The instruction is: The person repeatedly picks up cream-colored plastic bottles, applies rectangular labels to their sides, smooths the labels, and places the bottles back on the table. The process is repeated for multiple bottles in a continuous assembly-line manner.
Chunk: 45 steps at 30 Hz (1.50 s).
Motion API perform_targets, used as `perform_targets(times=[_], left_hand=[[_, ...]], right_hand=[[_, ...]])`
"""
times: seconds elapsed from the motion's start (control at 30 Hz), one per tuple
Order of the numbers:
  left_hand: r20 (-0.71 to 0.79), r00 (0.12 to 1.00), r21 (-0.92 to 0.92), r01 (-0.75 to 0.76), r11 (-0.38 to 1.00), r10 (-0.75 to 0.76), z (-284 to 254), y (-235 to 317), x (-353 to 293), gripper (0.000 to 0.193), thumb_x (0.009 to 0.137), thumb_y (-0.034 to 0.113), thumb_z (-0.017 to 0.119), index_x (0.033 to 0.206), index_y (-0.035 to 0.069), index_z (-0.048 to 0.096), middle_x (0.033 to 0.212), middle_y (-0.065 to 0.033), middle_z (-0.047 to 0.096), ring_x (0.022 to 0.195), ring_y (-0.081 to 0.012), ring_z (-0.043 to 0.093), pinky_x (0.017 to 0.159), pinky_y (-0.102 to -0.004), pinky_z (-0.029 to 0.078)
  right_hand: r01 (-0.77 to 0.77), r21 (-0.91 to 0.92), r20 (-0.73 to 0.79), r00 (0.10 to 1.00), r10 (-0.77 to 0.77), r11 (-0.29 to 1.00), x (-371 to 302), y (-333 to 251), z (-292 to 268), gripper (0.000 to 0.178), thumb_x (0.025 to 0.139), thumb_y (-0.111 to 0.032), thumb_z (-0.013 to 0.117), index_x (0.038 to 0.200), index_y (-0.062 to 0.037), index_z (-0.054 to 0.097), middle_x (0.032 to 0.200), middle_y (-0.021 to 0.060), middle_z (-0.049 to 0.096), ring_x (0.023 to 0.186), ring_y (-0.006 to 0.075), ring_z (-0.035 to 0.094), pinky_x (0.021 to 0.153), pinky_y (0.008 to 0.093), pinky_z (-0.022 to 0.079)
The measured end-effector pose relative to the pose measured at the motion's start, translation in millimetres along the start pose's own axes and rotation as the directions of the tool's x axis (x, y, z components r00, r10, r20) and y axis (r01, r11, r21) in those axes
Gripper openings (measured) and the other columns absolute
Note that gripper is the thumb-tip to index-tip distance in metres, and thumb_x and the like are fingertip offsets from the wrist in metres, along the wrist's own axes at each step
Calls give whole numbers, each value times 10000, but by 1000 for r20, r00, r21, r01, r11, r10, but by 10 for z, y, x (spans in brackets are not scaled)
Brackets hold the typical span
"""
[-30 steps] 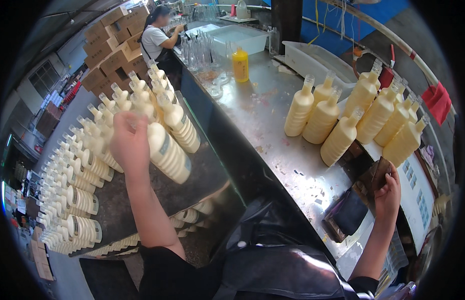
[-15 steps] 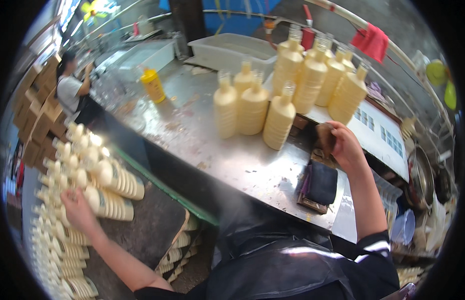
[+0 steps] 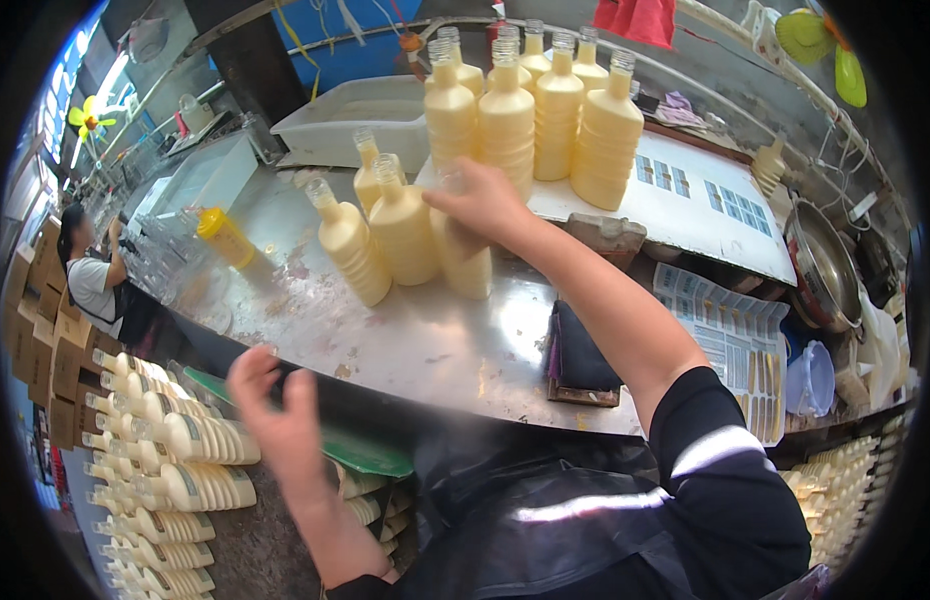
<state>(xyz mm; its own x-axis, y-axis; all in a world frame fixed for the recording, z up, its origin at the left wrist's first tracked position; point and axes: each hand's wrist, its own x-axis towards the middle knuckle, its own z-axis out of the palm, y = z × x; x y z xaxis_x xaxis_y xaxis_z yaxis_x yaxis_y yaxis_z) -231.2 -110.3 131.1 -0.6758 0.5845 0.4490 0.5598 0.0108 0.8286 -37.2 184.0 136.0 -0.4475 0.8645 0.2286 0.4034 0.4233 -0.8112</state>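
Note:
My right hand [image 3: 480, 203] reaches over the metal table and closes round the neck of a cream ribbed bottle [image 3: 465, 265], which stands upright. Beside it are more cream bottles with clear threaded necks, among them a bottle [image 3: 403, 235] directly to its left and a tilted-looking bottle [image 3: 352, 252] farther left. My left hand [image 3: 280, 405] hangs at the table's near edge, fingers apart and slightly blurred, with nothing in it. Left of that hand lie rows of labelled cream bottles [image 3: 200, 440], stacked on their sides.
Several cream bottles [image 3: 555, 125] stand at the back. A dark pad [image 3: 585, 355] on a wooden base lies near the front edge; a brownish-grey block [image 3: 605, 237] sits behind it. A yellow bottle [image 3: 225, 238], white tub [image 3: 355, 120] and label sheets [image 3: 720, 330] surround the work area. A person [image 3: 93, 275] stands far left.
My right hand has let go of the brown object and moved left onto a bottle's neck. My left hand has come away from the stacked bottles toward the table. The view has shifted.

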Motion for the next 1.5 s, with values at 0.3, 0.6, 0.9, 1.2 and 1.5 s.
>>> perform_targets(times=[0.3, 0.6, 0.9, 1.2, 1.5], left_hand=[[721, 600, -501, 105, 859, 347, 1824, 313, 25, 1023, 679, 205, 908, 1530, 26, 370, 1446, -174, 546, 1333, -280, 540, 1143, -429, 411], [945, 321, -282, 685, 672, 70, 2752, 742, -804, 951, 742, 169, 876, 1522, 27, 351, 1383, -128, 557, 1266, -222, 564, 1078, -393, 476], [884, 448, -159, 557, 815, -134, 2825, 773, -1001, 919, 768, 140, 831, 1537, 28, 339, 1338, -174, 597, 1198, -271, 626, 1026, -410, 527], [860, 506, -186, 428, 885, -64, 2765, 660, -1028, 935, 866, 97, 664, 1637, 33, 139, 1566, -212, 349, 1419, -313, 405, 1199, -451, 309], [705, 632, -106, -353, 930, 320, 2548, 979, -1245, 846, 850, 190, 713, 1563, 5, 296, 1579, -238, 301, 1451, -419, 330, 1196, -519, 285]], right_hand=[[-31, 589, 122, 991, -51, 807, -838, -220, -1308, 343, 994, -348, 665, 1122, -32, 630, 969, 84, 745, 612, 44, 554, 559, 209, 445], [-416, 365, -51, 884, 464, 833, -1502, 831, -1818, 563, 1009, -372, 629, 1399, 30, 569, 1210, 173, 689, 1062, 194, 661, 917, 350, 549], [-528, 99, -215, 816, 536, 844, -2537, 1311, -1638, 347, 1012, -292, 617, 946, 22, 748, 709, 91, 700, 664, 122, 649, 631, 308, 513], [-588, -482, -502, 793, 345, 650, -4213, 1373, -1677, 146, 924, -132, 675, 1007, -36, 748, 875, 134, 695, 785, 353, 687, 679, 430, 558], [-709, -496, -613, 695, 376, 501, -4398, 1316, -1584, 189, 928, -119, 647, 1086, -49, 722, 902, 120, 642, 794, 347, 674, 677, 452, 555]])
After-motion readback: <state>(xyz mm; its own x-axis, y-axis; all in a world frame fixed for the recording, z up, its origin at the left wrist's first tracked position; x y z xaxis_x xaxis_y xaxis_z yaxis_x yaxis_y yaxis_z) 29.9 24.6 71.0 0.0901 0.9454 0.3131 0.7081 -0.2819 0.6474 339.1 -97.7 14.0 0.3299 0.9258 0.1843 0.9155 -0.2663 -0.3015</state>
